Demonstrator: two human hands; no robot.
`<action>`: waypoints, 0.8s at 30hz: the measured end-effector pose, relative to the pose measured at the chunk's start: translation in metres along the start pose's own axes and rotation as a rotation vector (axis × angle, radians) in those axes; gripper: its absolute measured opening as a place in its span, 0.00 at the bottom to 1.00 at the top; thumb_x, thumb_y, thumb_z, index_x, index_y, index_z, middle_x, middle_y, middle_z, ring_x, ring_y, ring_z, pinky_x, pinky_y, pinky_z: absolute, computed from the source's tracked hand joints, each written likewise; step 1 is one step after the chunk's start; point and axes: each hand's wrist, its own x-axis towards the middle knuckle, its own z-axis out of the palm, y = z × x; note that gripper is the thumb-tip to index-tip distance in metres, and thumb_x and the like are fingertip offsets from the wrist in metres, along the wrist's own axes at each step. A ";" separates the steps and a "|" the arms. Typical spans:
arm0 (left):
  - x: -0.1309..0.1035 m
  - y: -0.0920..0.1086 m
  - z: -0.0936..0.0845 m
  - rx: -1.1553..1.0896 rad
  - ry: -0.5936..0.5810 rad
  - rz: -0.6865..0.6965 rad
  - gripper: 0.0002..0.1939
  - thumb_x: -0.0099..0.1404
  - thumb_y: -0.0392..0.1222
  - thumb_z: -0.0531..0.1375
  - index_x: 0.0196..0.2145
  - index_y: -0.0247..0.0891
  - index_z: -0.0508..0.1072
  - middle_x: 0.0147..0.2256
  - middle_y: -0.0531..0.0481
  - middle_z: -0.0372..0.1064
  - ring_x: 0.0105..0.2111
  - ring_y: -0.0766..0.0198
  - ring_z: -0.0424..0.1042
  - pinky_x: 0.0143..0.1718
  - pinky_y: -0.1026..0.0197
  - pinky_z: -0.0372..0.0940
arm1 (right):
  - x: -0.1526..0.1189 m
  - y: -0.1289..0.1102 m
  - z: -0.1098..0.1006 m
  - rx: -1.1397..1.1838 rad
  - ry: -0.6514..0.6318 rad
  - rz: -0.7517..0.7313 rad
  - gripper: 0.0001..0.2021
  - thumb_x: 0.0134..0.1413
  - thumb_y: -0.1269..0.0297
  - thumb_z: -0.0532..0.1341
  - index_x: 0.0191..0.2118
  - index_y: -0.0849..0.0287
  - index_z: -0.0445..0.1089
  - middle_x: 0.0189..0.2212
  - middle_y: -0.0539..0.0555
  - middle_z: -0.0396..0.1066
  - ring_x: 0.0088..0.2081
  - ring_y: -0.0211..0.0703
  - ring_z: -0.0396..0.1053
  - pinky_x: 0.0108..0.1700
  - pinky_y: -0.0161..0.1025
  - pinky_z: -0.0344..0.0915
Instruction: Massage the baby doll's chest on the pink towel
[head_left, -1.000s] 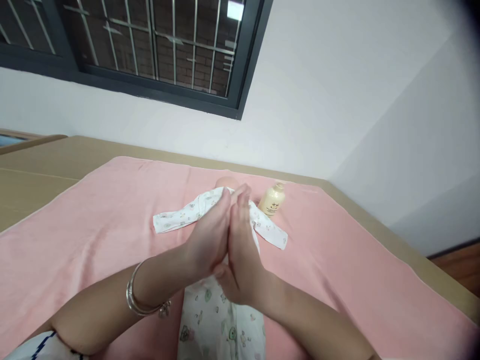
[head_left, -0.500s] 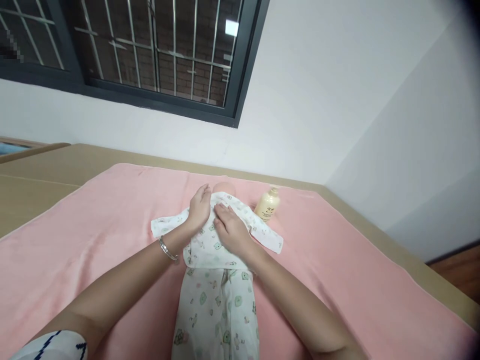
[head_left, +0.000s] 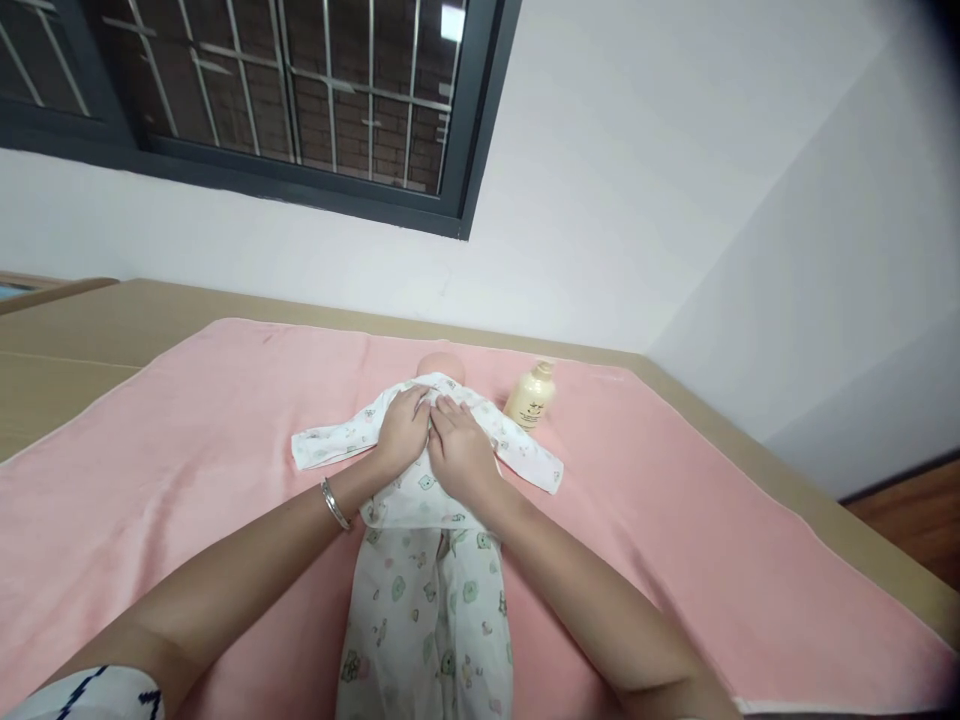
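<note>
Head view: how are the fingers listed?

Left hand [head_left: 405, 430] and right hand [head_left: 459, 455]: fingers straight and close together, resting on one printed top [head_left: 427, 497].

Where is the top?

It lies mid-blanket [head_left: 675, 520], sleeves out left and right; printed trousers [head_left: 420, 610], near side.

Remaining items?

One bracelet [head_left: 335, 505], left wrist; one pale yellow bottle [head_left: 532, 397], far right of the top; one barred window [head_left: 330, 100], far left.

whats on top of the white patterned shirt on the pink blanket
The left hand and right hand rest side by side on the upper front of the shirt. The palms and the fabric beneath them are covered.
</note>
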 end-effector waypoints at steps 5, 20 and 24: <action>-0.003 0.001 0.001 0.058 0.005 0.008 0.21 0.70 0.37 0.47 0.54 0.32 0.72 0.55 0.39 0.72 0.58 0.54 0.67 0.64 0.48 0.58 | 0.012 0.025 -0.001 0.161 -0.023 0.028 0.23 0.69 0.63 0.47 0.63 0.64 0.64 0.66 0.62 0.58 0.70 0.49 0.50 0.71 0.53 0.43; 0.012 0.007 -0.006 0.373 -0.224 0.038 0.24 0.72 0.41 0.45 0.56 0.26 0.69 0.58 0.31 0.67 0.61 0.47 0.65 0.64 0.44 0.55 | 0.002 -0.001 -0.011 -0.067 -0.094 0.111 0.25 0.66 0.67 0.48 0.65 0.69 0.62 0.65 0.66 0.59 0.68 0.55 0.53 0.69 0.51 0.50; -0.003 0.024 -0.008 0.522 -0.220 0.089 0.25 0.71 0.38 0.45 0.58 0.22 0.66 0.60 0.28 0.65 0.62 0.48 0.63 0.65 0.47 0.55 | 0.014 0.023 -0.013 0.050 -0.105 0.121 0.24 0.70 0.63 0.45 0.64 0.66 0.63 0.65 0.63 0.61 0.67 0.50 0.56 0.69 0.48 0.51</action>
